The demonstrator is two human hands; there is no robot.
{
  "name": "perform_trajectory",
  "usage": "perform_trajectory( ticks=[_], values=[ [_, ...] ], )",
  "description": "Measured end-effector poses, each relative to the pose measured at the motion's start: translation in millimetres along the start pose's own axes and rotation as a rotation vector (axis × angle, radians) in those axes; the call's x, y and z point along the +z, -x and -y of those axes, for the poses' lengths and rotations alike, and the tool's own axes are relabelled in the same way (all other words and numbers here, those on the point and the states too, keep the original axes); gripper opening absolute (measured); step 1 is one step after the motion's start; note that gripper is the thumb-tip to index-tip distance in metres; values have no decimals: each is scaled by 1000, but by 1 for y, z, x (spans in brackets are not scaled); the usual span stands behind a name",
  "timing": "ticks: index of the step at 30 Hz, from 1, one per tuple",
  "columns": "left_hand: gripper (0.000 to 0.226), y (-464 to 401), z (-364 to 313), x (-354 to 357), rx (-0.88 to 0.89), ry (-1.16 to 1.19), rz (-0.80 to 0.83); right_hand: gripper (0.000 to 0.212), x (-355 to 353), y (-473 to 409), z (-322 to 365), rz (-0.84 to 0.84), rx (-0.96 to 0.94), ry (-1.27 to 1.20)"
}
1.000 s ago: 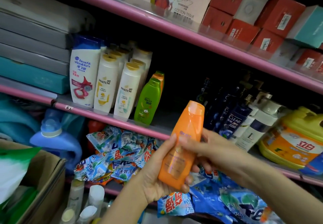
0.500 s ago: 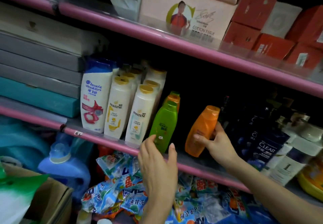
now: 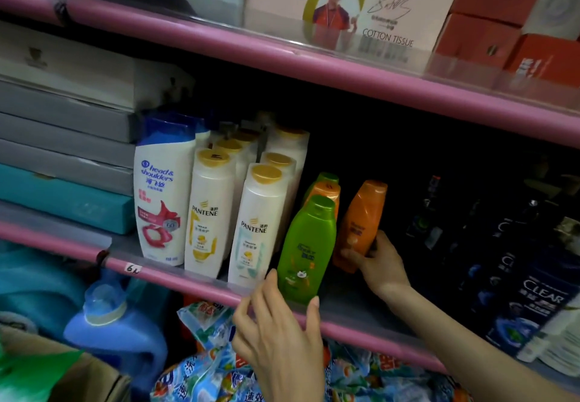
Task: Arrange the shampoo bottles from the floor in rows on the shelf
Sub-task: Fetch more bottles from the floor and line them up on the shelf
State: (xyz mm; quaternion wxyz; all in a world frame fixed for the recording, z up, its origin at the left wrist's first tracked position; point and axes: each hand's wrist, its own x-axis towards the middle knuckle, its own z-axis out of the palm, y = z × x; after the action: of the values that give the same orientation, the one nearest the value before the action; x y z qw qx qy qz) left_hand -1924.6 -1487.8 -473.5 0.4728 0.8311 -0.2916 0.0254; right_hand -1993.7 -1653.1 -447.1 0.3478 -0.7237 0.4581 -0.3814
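Observation:
An orange shampoo bottle (image 3: 364,216) stands tilted on the middle pink-edged shelf (image 3: 175,279), just right of a green bottle (image 3: 306,247). My right hand (image 3: 379,263) grips the orange bottle low on its body. More orange and green bottles line up behind the green one. My left hand (image 3: 279,332) is raised at the shelf edge, fingers straight and spread to either side of the green bottle's base. White Pantene bottles (image 3: 257,222) and a Head & Shoulders bottle (image 3: 160,194) stand in rows to the left.
Dark Clear bottles (image 3: 533,301) crowd the shelf's right side. Flat grey and teal boxes (image 3: 62,150) are stacked at the left. Below sit a blue detergent jug (image 3: 116,332), detergent packets (image 3: 207,370) and a cardboard box (image 3: 62,376). A cotton tissue box (image 3: 361,9) sits on the upper shelf.
My right hand carried the orange bottle up from in front of me onto the shelf, then closer to the green bottle. My left hand let go and rose to the green bottle's base.

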Motion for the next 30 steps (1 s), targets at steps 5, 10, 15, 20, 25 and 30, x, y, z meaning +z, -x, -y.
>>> perform_trajectory(
  ticks=[5,10,15,20,25,30],
  values=[
    [80,-5,-5,11,13,-22,-81,31,26,-23,-8,-53,33,-109],
    [89,-8,-7,17,-25,-11,-112,24,45,-34,-13,-14,-57,-130],
    [88,-7,-12,20,-44,-5,-126,28,51,-39,-22,6,-78,-39],
    [83,-6,-12,22,-50,8,-159,26,55,-44,-28,43,-96,-23],
    [81,-5,-13,23,-53,12,-151,27,58,-45,-31,66,-106,-49],
    [79,-5,-12,25,-60,19,-173,24,59,-45,-31,59,-103,-48]
  ],
)
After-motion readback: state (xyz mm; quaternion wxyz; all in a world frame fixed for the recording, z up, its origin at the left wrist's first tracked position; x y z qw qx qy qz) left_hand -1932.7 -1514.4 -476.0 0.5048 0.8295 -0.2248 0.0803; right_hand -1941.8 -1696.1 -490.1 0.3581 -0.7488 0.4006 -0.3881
